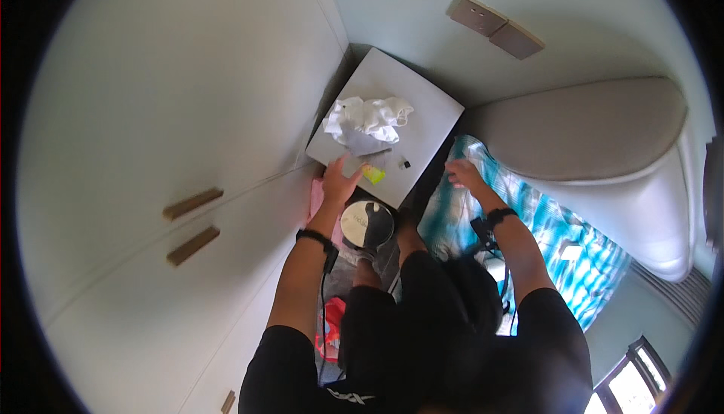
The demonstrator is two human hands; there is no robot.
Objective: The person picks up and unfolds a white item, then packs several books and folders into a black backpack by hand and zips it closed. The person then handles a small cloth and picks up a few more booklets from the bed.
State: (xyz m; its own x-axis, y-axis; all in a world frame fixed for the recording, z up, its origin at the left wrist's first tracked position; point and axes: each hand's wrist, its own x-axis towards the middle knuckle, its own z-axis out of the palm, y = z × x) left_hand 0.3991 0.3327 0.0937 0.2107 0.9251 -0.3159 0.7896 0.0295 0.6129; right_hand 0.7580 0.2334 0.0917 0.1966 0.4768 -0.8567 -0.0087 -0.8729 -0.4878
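I have the left hand (343, 180) low over the near edge of the white bedside table (427, 116), thumb and fingers spread apart with nothing visible between them; the fingertips come right up beside a small yellow-green packet (374, 175), and I cannot tell whether they touch it. The packet lies on the tabletop, just in front of the crumpled cloth. I judge it light and soft, with a thin skin that may slide on the smooth surface, so I would pinch it gently across its middle with thumb and forefinger. The right hand (463, 174) hangs off the table's other side, near the bed, its fingers loosely curled; I cannot tell whether they close on anything. Behind the packet, the white cloth (367, 116) sits in loose, rumpled folds, and a flat grey piece (365, 142) before it looks limp. A small black square piece (406, 164) looks hard and easily knocked. Below the table edge I see a bin (367, 224) with a round, glossy lid. To the right, the blue-and-white checked bedsheet (547, 225) wrinkles softly beneath a rounded, padded grey-brown headboard (588, 127).
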